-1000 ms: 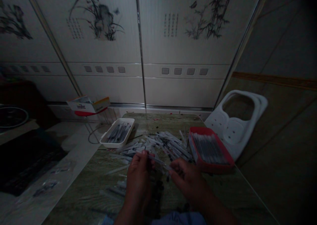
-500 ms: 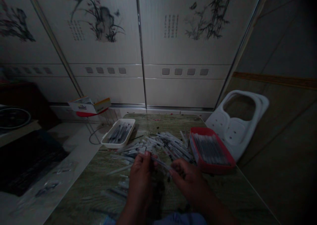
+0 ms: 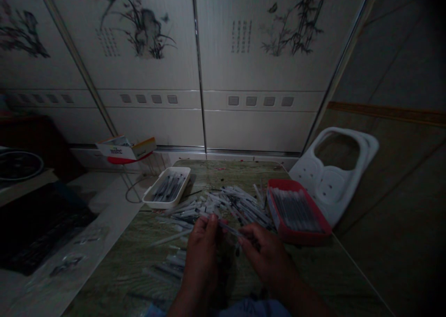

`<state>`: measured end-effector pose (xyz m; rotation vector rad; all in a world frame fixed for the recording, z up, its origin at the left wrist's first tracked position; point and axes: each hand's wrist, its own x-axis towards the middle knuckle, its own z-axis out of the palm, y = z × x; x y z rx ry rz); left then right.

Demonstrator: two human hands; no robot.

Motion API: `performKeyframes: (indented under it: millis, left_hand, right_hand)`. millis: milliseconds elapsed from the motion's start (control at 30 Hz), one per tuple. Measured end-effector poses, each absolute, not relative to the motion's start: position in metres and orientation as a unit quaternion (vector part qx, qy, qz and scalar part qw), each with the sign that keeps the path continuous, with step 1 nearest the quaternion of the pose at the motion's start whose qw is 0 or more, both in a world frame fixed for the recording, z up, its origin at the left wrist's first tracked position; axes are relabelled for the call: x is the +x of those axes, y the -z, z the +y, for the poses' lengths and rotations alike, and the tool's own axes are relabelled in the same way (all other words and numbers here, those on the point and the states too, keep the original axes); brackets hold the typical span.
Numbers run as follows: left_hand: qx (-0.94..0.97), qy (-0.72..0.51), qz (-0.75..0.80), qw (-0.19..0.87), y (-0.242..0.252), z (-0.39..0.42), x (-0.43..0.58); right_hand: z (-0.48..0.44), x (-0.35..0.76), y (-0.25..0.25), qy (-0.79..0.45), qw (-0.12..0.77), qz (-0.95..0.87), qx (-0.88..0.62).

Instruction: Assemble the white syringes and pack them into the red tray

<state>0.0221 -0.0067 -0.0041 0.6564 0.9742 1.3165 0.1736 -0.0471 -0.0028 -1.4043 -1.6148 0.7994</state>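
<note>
The room is dim. My left hand (image 3: 204,247) and my right hand (image 3: 262,252) are close together over a low table (image 3: 313,270), both pinched on one thin clear pen-like tube (image 3: 228,229) that spans between them. Just beyond my fingers lies a loose heap of several similar tubes (image 3: 226,204). A white tray (image 3: 166,188) with dark pens sits at the far left of the table. At the right stands a red tray (image 3: 296,212) filled with rows of pens.
A white plastic moulded panel (image 3: 334,168) leans by the table's right corner. Sliding doors with ink paintings (image 3: 195,66) stand behind. A small printed box (image 3: 125,149) and a cable lie on the floor at the left, beside dark mats.
Both hands have shifted slightly right and drawn closer together along the tube; the view has barely moved.
</note>
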Motion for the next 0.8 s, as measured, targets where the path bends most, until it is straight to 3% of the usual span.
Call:
performKeyframes:
  millis: [333, 800]
  left_hand:
    - [0.301, -0.58, 0.424, 0.627, 0.008, -0.011, 0.027]
    - [0.215, -0.581, 0.371, 0.692, 0.008, -0.014, 0.033]
  right_hand:
    - [-0.05, 0.177, 0.005, -0.274, 0.429, -0.661, -0.552]
    - [-0.052, 0.173, -0.008, -0.289, 0.441, -0.638, -0.561]
